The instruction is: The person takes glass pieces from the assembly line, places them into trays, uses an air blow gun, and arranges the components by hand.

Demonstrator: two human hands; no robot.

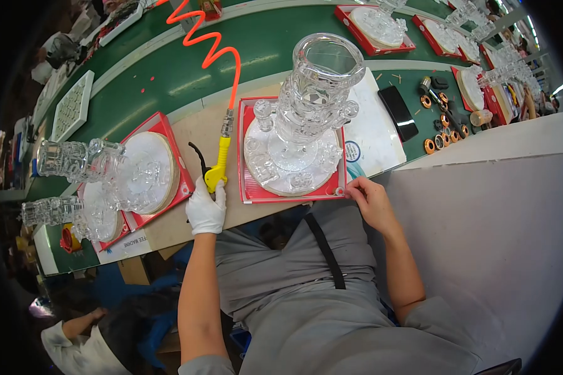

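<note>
My left hand [206, 209], in a white glove, is closed around a yellow air blow gun [222, 162] with a black lever. A coiled orange air hose [236, 69] runs up from its metal fitting. My bare right hand [375, 203] pinches the near right corner of a red tray [247, 184] with thumb and fingers. In that tray lies a round white base [259, 147] with clear pieces around it. On the base stands a tall clear glass-like column [312, 94], wide and open at the top.
More clear columns on round bases [147, 165] lie in red trays at left. A black phone [398, 112] rests on a white sheet [375, 140] at right, beside several copper-coloured rings [429, 146]. A white rack [73, 107] stands back left. Another person [91, 347] is at lower left.
</note>
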